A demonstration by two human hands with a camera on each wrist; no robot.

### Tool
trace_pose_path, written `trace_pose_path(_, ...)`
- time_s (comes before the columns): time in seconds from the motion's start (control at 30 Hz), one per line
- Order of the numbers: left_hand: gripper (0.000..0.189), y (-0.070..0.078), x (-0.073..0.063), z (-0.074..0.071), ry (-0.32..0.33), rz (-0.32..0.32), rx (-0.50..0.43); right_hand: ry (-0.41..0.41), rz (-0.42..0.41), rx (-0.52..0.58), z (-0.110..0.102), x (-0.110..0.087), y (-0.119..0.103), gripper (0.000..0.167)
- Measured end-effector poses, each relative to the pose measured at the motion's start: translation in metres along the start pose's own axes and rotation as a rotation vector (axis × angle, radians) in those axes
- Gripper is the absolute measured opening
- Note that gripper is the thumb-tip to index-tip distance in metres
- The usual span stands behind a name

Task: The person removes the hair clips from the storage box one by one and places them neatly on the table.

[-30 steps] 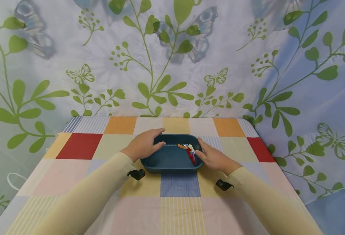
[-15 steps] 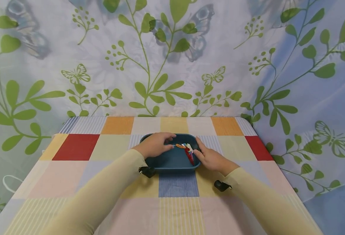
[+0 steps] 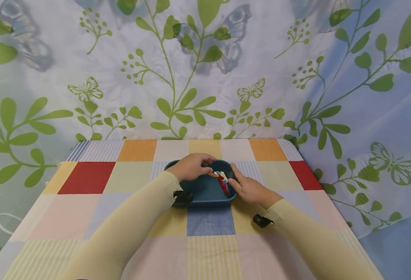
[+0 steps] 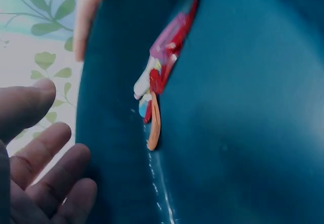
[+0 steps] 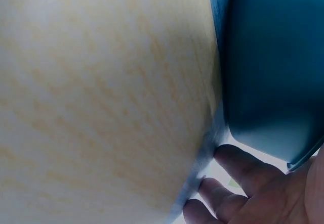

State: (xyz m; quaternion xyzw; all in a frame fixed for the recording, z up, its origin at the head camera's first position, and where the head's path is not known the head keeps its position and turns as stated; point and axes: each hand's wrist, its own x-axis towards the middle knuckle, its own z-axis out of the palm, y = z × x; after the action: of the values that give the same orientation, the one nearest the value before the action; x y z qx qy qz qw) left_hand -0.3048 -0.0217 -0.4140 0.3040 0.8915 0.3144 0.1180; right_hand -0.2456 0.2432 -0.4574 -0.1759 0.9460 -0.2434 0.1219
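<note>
A dark teal tray (image 3: 209, 194) sits on the table. Lying at its right end is a small heap of limp, bright pieces that look like deflated balloons (image 3: 223, 184); red, pink, white and orange (image 4: 155, 120) ones show in the left wrist view. My left hand (image 3: 193, 166) hovers over the tray's far left part, fingers bent loosely and holding nothing, just left of the balloons. With the thumb inside the rim and the fingers along the outside, my right hand (image 3: 252, 189) grips the tray's right end. The right wrist view shows those fingers by the tray's outer wall (image 5: 273, 72).
A patchwork cloth (image 3: 212, 256) covers the table. Behind it hangs a curtain (image 3: 135, 77) printed with leaves and butterflies. A white cord loop (image 3: 3, 223) hangs by the table's left edge. Each wrist carries a black camera (image 3: 262, 221).
My left hand has moved rightward from the tray's left end to near the balloons. The right hand keeps its place on the right end. The head view has shifted slightly.
</note>
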Motion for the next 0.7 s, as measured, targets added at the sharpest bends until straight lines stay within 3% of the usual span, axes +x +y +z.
trace_pose_path(0.3, 0.042, -0.014, 0.014, 0.009, -0.049, 0.025, -0.037, 0.012, 0.007, -0.022, 0.003, -0.001, 0.0, 0.075)
trace_pose_path(0.7, 0.038, -0.025, 0.025, 0.02, -0.118, 0.06, 0.005, 0.011, 0.029, -0.01, 0.0, -0.003, -0.002, 0.072)
